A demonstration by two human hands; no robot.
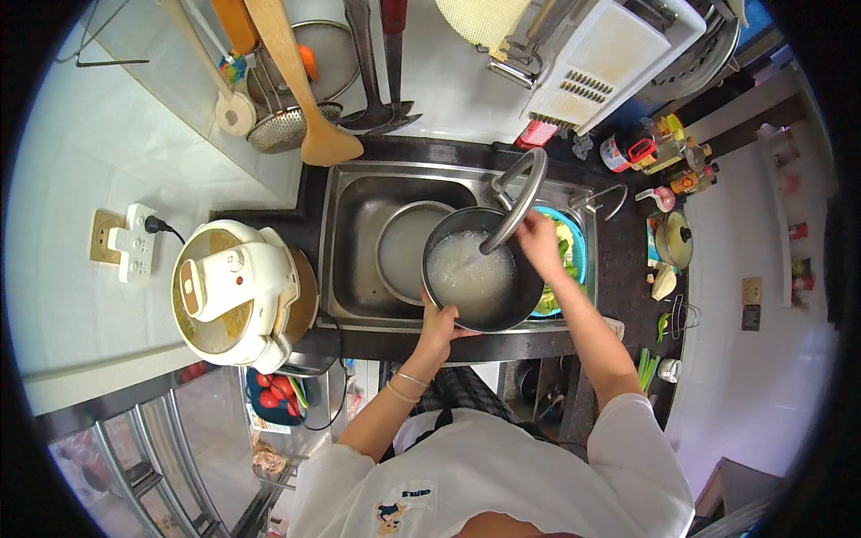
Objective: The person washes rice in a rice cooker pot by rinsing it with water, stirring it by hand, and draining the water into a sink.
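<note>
My left hand (440,321) grips the near-left rim of a dark round cooking pot (521,296). The pot is tilted a little over the divider of a stainless steel double sink (356,276). Cloudy, bubbly water (471,265) fills much of it. The curved faucet spout (531,185) points down into the pot, and a stream seems to run from its tip. My right hand (538,243) is beside the spout, above the pot's far-right rim, fingers bent; their tips are partly hidden. Under the pot, a round metal basin (407,255) of cloudy liquid sits in the left bowl.
Leafy greens lie in a blue basket (580,252) in the right bowl. A white electric cooker (235,289) stands left, near a plugged-in power strip (138,243). A wooden spatula (323,134) and a grater (592,67) hang ahead. Bottles (666,151) and a lidded pot (675,241) stand right.
</note>
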